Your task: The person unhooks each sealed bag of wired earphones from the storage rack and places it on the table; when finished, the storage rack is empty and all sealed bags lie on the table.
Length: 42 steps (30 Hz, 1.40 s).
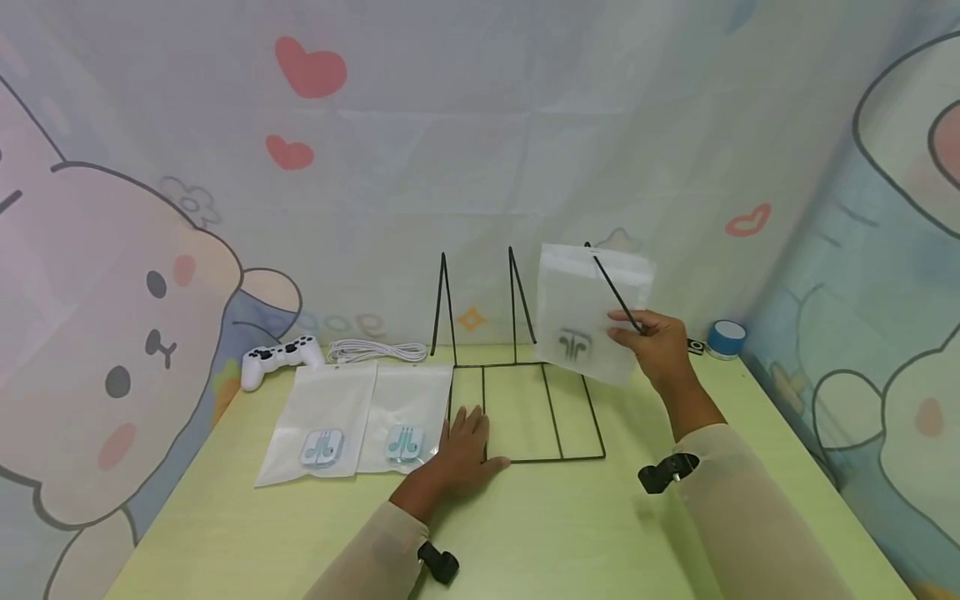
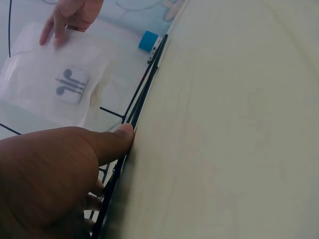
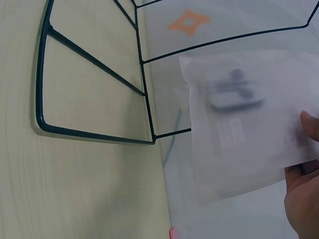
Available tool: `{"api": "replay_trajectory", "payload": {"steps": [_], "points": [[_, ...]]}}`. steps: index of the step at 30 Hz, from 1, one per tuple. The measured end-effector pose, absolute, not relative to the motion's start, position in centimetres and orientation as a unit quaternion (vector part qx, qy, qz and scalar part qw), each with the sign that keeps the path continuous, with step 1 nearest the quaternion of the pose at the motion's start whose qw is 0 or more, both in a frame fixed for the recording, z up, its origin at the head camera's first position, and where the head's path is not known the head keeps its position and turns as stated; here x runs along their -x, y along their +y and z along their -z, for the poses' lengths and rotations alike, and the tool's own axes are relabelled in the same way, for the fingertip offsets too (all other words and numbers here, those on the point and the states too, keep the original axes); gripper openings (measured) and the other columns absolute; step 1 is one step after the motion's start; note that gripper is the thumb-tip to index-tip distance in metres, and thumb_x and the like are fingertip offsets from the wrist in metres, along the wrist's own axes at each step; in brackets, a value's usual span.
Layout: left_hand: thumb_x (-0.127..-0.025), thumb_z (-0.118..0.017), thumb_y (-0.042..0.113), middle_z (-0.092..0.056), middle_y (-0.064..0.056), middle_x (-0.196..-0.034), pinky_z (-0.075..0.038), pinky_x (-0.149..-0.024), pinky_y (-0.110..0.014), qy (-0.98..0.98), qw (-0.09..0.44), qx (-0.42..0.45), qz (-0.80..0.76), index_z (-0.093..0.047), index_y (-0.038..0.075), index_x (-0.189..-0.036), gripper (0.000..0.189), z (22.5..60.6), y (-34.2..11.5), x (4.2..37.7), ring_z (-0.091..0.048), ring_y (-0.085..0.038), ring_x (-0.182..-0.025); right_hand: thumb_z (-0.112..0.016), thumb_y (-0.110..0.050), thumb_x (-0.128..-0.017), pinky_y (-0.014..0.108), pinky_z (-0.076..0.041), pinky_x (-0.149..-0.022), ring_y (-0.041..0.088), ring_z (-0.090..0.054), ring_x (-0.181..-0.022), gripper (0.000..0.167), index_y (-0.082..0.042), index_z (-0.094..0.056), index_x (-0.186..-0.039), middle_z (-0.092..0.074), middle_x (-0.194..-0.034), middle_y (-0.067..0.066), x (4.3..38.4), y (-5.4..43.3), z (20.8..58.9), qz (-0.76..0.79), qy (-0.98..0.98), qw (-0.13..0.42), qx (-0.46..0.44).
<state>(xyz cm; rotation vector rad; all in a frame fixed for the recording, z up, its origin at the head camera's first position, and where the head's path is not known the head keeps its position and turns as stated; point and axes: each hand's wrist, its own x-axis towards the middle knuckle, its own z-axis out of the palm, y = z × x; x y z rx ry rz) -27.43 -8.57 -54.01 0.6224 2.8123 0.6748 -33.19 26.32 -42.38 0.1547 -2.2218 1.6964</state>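
My right hand [image 1: 660, 350] pinches the right edge of a frosted white bag [image 1: 558, 292], with thumb and fingers on opposite faces. Through the bag show dark, blurred earphones in a square case [image 2: 72, 84]. A slanting prong [image 1: 617, 287] of a black wire rack [image 1: 555, 408] crosses in front of the bag, its lower end at my fingers. My left hand [image 1: 461, 454] rests with spread fingers on the left part of the rack's base. Its thumb [image 2: 117, 142] presses along the front bar. Two other prong pairs [image 1: 513, 300] stand left of the bag.
Two more frosted bags with earphone cases, a left one [image 1: 322, 408] and a right one [image 1: 405, 400], lie left of the rack. Behind them are a white game controller [image 1: 281, 357] and a coiled white cable [image 1: 378, 352]. A blue-topped round object [image 1: 726, 337] stands at the back right.
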Motion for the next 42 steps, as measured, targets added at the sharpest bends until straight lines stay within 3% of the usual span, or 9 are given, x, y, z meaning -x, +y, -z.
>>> {"api": "replay_trajectory", "payload": {"steps": [4,11,17,20,24,27,31,34,42], "points": [[-0.11,-0.06,0.052,-0.019,-0.024,-0.182,-0.008,-0.136,-0.07,0.947,0.091,-0.211,-0.226,-0.028,-0.005,-0.17,0.089,54.1,-8.6,27.3,-0.009,-0.049,-0.171,-0.086,-0.012,-0.096,0.012,-0.053,-0.081,0.009,-0.052,-0.104,0.035,-0.002,-0.08,-0.128,-0.07,-0.119,-0.016,33.2,26.4,42.3,-0.593,-0.785,0.166,-0.057],[-0.11,-0.059,0.052,-0.018,-0.024,-0.182,-0.008,-0.136,-0.069,0.947,0.092,-0.209,-0.224,-0.027,-0.005,-0.17,0.089,54.1,-8.5,27.5,-0.007,-0.049,-0.171,-0.086,-0.011,-0.095,0.013,-0.056,-0.08,0.008,-0.055,-0.103,0.035,-0.003,-0.08,-0.129,-0.071,-0.11,-0.022,33.0,26.8,42.1,-0.59,-0.789,0.159,-0.063],[-0.11,-0.059,0.052,-0.017,-0.023,-0.182,-0.008,-0.136,-0.069,0.948,0.094,-0.209,-0.222,-0.027,-0.004,-0.171,0.089,54.1,-8.5,27.5,-0.007,-0.048,-0.171,-0.089,-0.013,-0.093,0.023,-0.045,-0.062,0.011,-0.045,-0.07,0.037,-0.006,-0.081,-0.128,-0.061,-0.073,-0.013,32.2,27.7,42.2,-0.565,-0.808,0.156,-0.064],[-0.11,-0.058,0.053,-0.017,-0.023,-0.183,-0.007,-0.136,-0.069,0.948,0.097,-0.208,-0.22,-0.026,-0.004,-0.171,0.089,54.1,-8.5,27.5,-0.007,-0.048,-0.171,-0.09,-0.013,-0.091,0.029,-0.041,-0.058,0.011,-0.042,-0.063,0.038,-0.006,-0.081,-0.128,-0.052,-0.063,-0.008,31.5,28.1,42.3,-0.567,-0.807,0.152,-0.066],[-0.11,-0.058,0.053,-0.017,-0.023,-0.183,-0.007,-0.136,-0.069,0.948,0.096,-0.207,-0.221,-0.026,-0.004,-0.171,0.089,54.1,-8.5,27.6,-0.007,-0.048,-0.171,-0.09,-0.011,-0.091,0.027,-0.045,-0.059,0.01,-0.047,-0.065,0.037,-0.007,-0.082,-0.127,-0.057,-0.064,-0.01,30.4,28.2,42.1,-0.579,-0.799,0.148,-0.075],[-0.11,-0.058,0.053,-0.017,-0.023,-0.182,-0.007,-0.136,-0.069,0.949,0.092,-0.209,-0.219,-0.027,-0.004,-0.171,0.088,54.0,-8.5,27.7,-0.007,-0.048,-0.171,-0.089,-0.01,-0.091,0.026,-0.045,-0.058,0.009,-0.045,-0.063,0.036,-0.006,-0.082,-0.126,-0.067,-0.07,-0.02,29.7,28.3,42.1,-0.586,-0.791,0.153,-0.089],[-0.11,-0.059,0.053,-0.018,-0.024,-0.182,-0.008,-0.136,-0.07,0.949,0.09,-0.211,-0.219,-0.027,-0.004,-0.171,0.089,54.1,-8.5,27.7,-0.008,-0.048,-0.171,-0.089,-0.009,-0.092,0.034,-0.034,-0.049,0.013,-0.031,-0.052,0.035,-0.006,-0.082,-0.126,-0.055,-0.06,-0.02,29.0,28.9,42.3,-0.586,-0.787,0.159,-0.113],[-0.11,-0.059,0.053,-0.018,-0.023,-0.182,-0.008,-0.136,-0.07,0.948,0.09,-0.211,-0.219,-0.027,-0.004,-0.171,0.089,54.1,-8.6,27.7,-0.008,-0.048,-0.171,-0.088,-0.01,-0.092,0.039,-0.03,-0.046,0.017,-0.026,-0.049,0.035,-0.006,-0.082,-0.127,-0.036,-0.055,-0.011,28.3,29.3,42.3,-0.578,-0.791,0.163,-0.12],[-0.11,-0.059,0.053,-0.017,-0.023,-0.182,-0.008,-0.136,-0.07,0.948,0.089,-0.211,-0.22,-0.027,-0.004,-0.171,0.089,54.2,-8.6,27.7,-0.008,-0.048,-0.171,-0.087,0.0,-0.091,0.036,-0.035,-0.049,0.015,-0.034,-0.053,0.032,-0.005,-0.084,-0.122,-0.045,-0.058,-0.008,27.0,30.0,42.7,-0.585,-0.783,0.169,-0.129]]}}
